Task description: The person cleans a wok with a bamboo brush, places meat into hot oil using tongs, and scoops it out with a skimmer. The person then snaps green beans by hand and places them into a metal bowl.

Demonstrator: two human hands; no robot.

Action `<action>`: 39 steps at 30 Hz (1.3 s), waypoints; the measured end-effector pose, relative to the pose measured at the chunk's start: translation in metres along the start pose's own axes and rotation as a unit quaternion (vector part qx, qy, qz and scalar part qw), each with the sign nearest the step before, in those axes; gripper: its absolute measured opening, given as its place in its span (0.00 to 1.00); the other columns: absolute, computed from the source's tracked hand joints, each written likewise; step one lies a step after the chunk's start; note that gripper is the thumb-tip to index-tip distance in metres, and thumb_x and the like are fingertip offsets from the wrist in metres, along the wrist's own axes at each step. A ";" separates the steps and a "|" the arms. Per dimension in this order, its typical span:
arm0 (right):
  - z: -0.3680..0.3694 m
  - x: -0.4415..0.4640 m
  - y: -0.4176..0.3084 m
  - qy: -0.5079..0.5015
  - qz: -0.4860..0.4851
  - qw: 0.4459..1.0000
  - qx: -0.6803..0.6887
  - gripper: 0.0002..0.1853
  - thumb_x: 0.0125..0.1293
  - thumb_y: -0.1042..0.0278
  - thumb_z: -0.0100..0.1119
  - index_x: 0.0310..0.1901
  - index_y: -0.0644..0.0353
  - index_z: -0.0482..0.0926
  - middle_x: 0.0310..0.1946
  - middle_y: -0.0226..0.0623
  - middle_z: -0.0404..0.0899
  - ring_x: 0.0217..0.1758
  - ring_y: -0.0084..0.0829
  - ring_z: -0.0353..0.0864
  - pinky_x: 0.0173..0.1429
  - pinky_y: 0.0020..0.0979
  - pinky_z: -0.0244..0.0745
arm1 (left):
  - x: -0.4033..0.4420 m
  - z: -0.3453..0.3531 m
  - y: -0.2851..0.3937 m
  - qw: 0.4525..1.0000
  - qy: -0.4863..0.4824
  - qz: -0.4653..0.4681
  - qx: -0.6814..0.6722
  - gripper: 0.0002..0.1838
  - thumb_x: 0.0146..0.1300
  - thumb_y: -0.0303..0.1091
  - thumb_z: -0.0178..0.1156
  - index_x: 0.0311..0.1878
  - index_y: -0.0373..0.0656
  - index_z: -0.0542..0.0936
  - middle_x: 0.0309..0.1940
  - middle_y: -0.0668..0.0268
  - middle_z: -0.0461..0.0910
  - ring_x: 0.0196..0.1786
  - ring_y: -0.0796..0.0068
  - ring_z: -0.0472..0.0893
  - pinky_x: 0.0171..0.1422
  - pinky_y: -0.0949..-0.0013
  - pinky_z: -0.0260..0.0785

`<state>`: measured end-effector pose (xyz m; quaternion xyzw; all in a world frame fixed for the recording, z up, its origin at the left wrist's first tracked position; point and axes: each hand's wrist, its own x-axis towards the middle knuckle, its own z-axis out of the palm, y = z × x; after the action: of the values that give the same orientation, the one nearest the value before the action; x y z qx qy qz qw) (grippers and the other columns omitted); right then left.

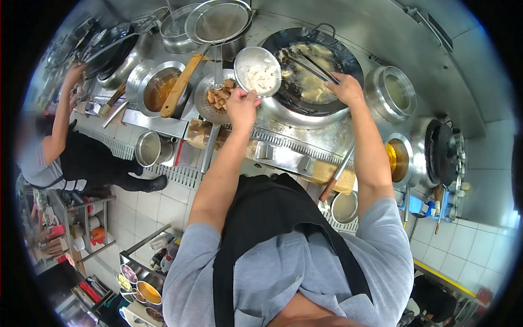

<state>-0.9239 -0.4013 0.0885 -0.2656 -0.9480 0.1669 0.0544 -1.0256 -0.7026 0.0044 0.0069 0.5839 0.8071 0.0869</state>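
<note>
Cooking range viewed from above. Lettering on goods around the near-left shelving [87, 204] is too small and blurred to read. The lens's round black border crops the scene at left and right; a second person [81, 158], in a dark apron at far left, lies partly in the distorted margin. The left hand [242, 108] grasps the near rim of a metal bowl [256, 56], thumb uppermost, its other fingers partly hidden. The bowl, held near the left edge of a black wok [348, 54], has a smooth, pale grey wall and contains white, irregular, moist-looking pieces [260, 78]. The right hand [346, 87] grips a dark two-pronged utensil [313, 68], tongs or chopsticks, angled leftward over the wok; whether its tips pinch anything cannot be made out. Pale golden, rough-surfaced pieces [316, 90] lie in bubbling oil, some covered by the utensil. Just left of the bowl, a perforated ladle [204, 106] bears brown chunks [217, 99], partly concealed behind the left hand. Farther left, a strainer's wooden handle [182, 86] crosses a pot [144, 95] of brown liquid.
</note>
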 end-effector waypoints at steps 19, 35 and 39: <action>-0.087 -0.128 -0.010 -0.080 -0.062 0.994 0.050 0.24 0.63 0.58 0.71 0.61 0.50 0.84 0.51 0.50 0.86 0.55 0.51 0.85 0.61 0.43 0.78 | 0.012 0.032 -0.018 0.988 0.011 0.101 0.120 0.11 0.65 0.27 0.67 0.29 0.36 0.76 0.24 0.62 0.83 0.28 0.77 0.83 0.33 0.71 0.74; -0.056 -0.142 0.042 -0.028 0.018 0.997 0.062 0.28 0.61 0.52 0.71 0.64 0.46 0.82 0.51 0.51 0.86 0.55 0.50 0.85 0.61 0.44 0.79 | 0.021 0.043 -0.015 0.971 0.015 0.117 0.206 0.12 0.64 0.30 0.68 0.29 0.36 0.76 0.23 0.58 0.85 0.28 0.74 0.86 0.33 0.69 0.75; -0.070 -0.142 0.020 -0.028 -0.058 0.995 0.073 0.27 0.63 0.54 0.70 0.64 0.46 0.82 0.50 0.52 0.86 0.54 0.51 0.85 0.60 0.45 0.79 | 0.019 0.052 -0.017 0.976 -0.015 0.109 0.189 0.11 0.65 0.28 0.67 0.29 0.36 0.76 0.23 0.57 0.85 0.28 0.74 0.86 0.34 0.68 0.75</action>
<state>-0.7796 -0.4395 0.1458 -0.2006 -0.9483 0.2393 0.0563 -1.0361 -0.6457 0.0034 0.0990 0.7202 0.6867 0.0042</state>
